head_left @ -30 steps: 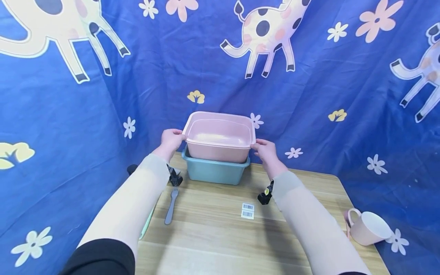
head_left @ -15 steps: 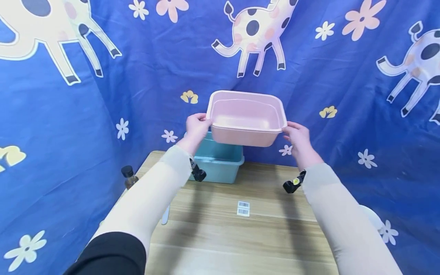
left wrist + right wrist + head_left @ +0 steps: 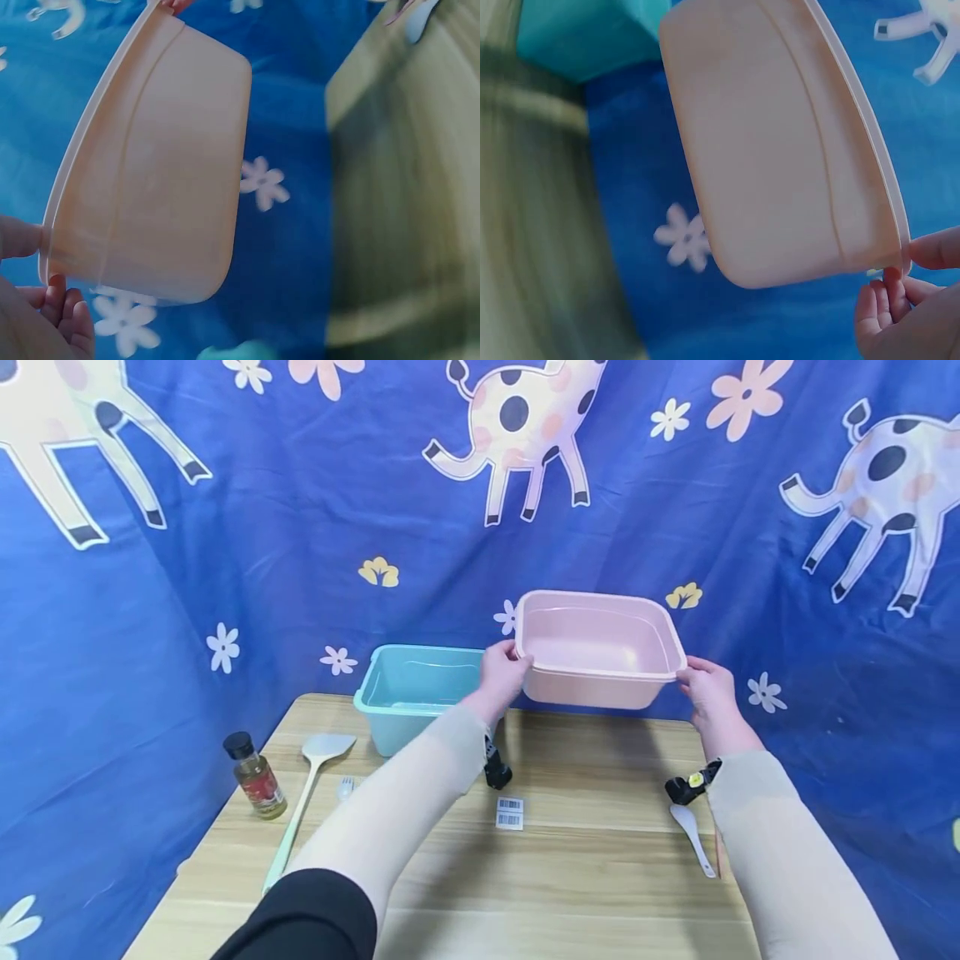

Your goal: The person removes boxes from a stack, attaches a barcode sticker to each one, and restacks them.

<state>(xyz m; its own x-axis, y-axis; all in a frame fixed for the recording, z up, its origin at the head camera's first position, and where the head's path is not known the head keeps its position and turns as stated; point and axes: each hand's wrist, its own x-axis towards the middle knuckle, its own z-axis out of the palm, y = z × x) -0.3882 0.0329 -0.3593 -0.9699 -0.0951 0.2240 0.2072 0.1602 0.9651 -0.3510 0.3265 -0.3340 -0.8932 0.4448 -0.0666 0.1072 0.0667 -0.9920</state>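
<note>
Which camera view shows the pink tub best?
The head view: the pink tub shows nearly whole, inside and rim included, between left hand and right hand. Both wrist views show its outer wall and rim closer up, cut off at the top, inside hidden.

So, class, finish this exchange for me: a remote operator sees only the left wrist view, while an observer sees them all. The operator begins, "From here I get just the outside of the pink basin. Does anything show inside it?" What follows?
Observer: The head view looks down into the pink basin, and nothing shows inside it.
Operator: And how is its far end held?
Observer: In the right wrist view, the right hand pinches the rim between thumb and fingers.
Operator: What is near the left edge of the table?
Observer: A black-capped bottle with a red label, seen in the head view.
</note>
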